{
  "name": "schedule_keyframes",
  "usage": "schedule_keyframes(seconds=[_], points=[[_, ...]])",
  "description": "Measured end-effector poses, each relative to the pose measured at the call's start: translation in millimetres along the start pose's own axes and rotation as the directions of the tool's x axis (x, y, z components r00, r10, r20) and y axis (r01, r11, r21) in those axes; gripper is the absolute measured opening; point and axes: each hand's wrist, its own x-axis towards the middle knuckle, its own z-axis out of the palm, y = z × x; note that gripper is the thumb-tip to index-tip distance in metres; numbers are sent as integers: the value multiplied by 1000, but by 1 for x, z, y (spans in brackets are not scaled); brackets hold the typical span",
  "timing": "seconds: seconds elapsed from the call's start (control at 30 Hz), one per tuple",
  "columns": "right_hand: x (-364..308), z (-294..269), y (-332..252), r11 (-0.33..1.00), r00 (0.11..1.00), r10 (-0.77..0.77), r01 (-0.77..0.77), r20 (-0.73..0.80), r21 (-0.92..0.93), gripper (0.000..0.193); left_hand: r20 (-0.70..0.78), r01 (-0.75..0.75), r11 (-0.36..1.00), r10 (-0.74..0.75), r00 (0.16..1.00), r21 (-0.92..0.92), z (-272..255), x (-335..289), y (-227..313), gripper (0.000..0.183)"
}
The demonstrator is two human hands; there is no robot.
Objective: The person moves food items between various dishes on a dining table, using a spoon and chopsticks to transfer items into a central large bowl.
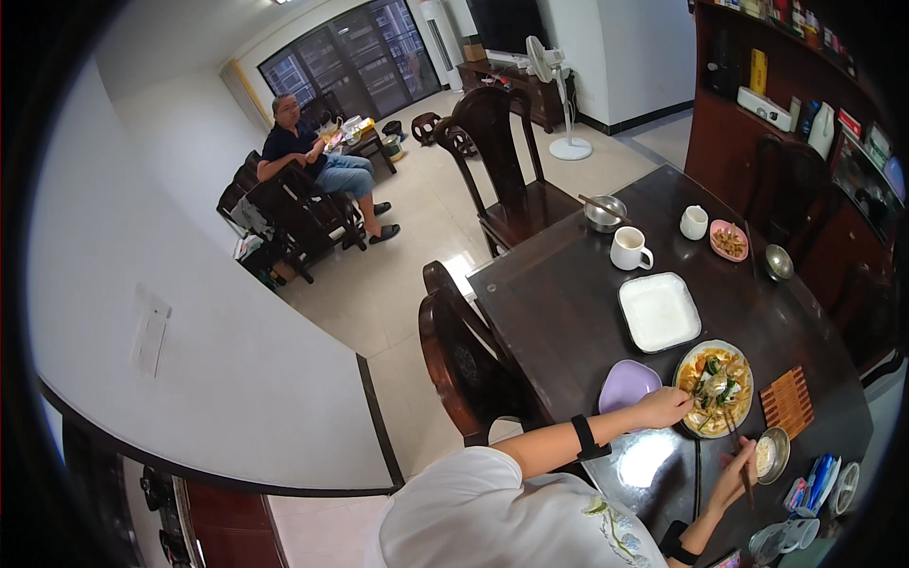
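Observation:
A round plate (689, 425) of cooked food, with egg-like pieces and green bits, stands on the dark table. At its left rim, my left hand (666, 407) is closed, its fingertips over the food; what they grip, if anything, is hidden. My right hand (733, 475) holds a pair of chopsticks (734, 429), their tips reaching into the food at the plate's lower edge. Right beside that hand is a metal bowl (782, 452) with rice in it. A purple dish (627, 381) lies left of the plate, near my left forearm.
Beyond the plate stand a white square dish (660, 312), a white mug (629, 248), a metal bowl (603, 220) and a pink dish (728, 241). A wooden trivet (788, 401) lies right of the plate. Chairs (473, 350) flank the table; a person (308, 151) sits farther back.

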Motion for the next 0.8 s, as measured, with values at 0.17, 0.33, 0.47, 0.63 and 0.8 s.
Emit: schedule_keyframes(seconds=[0.17, 0.33, 0.47, 0.63, 0.8], points=[[8, -3, -18, 996, 998, 33, -29, -59, 80, 48, -41, -29, 1000, 29, 999, -11, -1, 4, -6, 36], [4, -3, -12, 997, 997, 69, -68, -26, 38, 48, -14, -31, 999, 31, 999, -24, -4, 5, -2, 41], [7, -1, -17, 999, 999, 33, -33, -19, -4, 47, -14, -17, 1000, 17, 1000, -19, -8, 2, 4, 45], [15, -1, -29, 999, 1000, 24, -24, -10, -22, 45, -14, -27, 999, 26, 1000, -31, -8, 0, 9, 47], [16, -3, -43, 998, 997, -70, 70, -18, 4, 39, -24, -17, 1000, 17, 1000, -17, -7, 0, 5, 48]])
